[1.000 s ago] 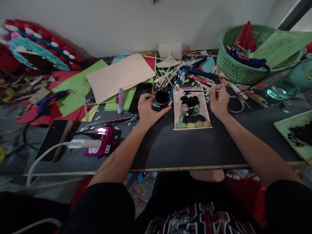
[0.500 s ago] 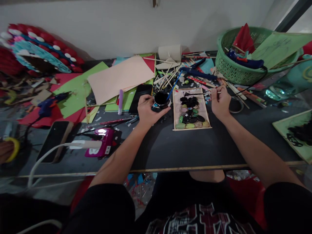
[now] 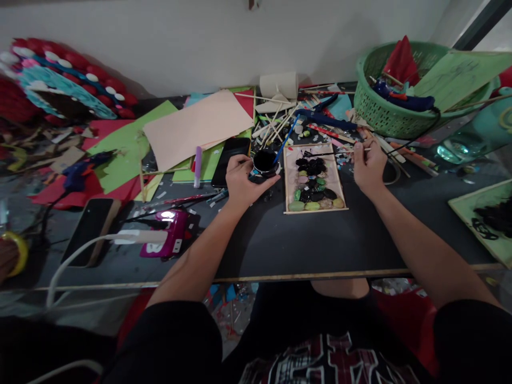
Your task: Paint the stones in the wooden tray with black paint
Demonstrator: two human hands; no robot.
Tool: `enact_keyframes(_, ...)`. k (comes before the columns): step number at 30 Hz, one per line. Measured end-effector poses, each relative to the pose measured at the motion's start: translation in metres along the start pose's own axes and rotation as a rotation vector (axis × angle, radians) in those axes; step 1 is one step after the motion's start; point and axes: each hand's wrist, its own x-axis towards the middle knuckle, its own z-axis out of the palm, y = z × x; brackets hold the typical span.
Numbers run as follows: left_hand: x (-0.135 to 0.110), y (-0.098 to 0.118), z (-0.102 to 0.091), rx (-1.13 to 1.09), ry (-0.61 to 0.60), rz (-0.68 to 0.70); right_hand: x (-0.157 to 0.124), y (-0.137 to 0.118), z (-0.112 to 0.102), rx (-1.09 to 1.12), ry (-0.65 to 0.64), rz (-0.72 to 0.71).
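My left hand (image 3: 244, 178) is wrapped round a small cup of black paint (image 3: 265, 162). A blue stick (image 3: 287, 140), perhaps a brush handle, leans out of the cup. Between my hands lies a pale panel (image 3: 335, 184) with thin wooden edging, bearing green and brown pebbles (image 3: 313, 205) and shiny black ones. My right hand (image 3: 368, 166) pinches a thin paintbrush (image 3: 340, 154) at its far end. The dark brush tip hovers over or touches the panel's upper part, near black marks; which of the two I cannot tell.
At the back right stands a green basket (image 3: 384, 114) with a glue gun inside. Coloured paper (image 3: 196, 128), sticks and scraps cover the back. A magenta power adapter (image 3: 176, 234) with a white cable and a phone (image 3: 91, 232) lie left; another person's hand (image 3: 8, 255) is at the left edge.
My right hand has shifted slightly to the right, and more of the brush handle now shows. My left hand and the cup stay where they were.
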Motion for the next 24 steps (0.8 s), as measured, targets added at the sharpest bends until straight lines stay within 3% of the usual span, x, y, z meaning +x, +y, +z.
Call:
enact_keyframes(9, 0.0009, 0.0018, -0.0004, 0.005, -0.002, -0.018, 0.0051, 0.0029, -0.0049, -0.044, 0.076, -0.005)
enact_keyframes(16, 0.0007, 0.0017, -0.0006, 0.019, 0.015, 0.000, -0.0014, 0.0043, 0.0029, 0.092, -0.004, 0.048)
enact_keyframes(24, -0.0008, -0.0019, 0.0008, 0.031, 0.002, 0.012, 0.0005, 0.0038, 0.0012, 0.052, 0.028, 0.037)
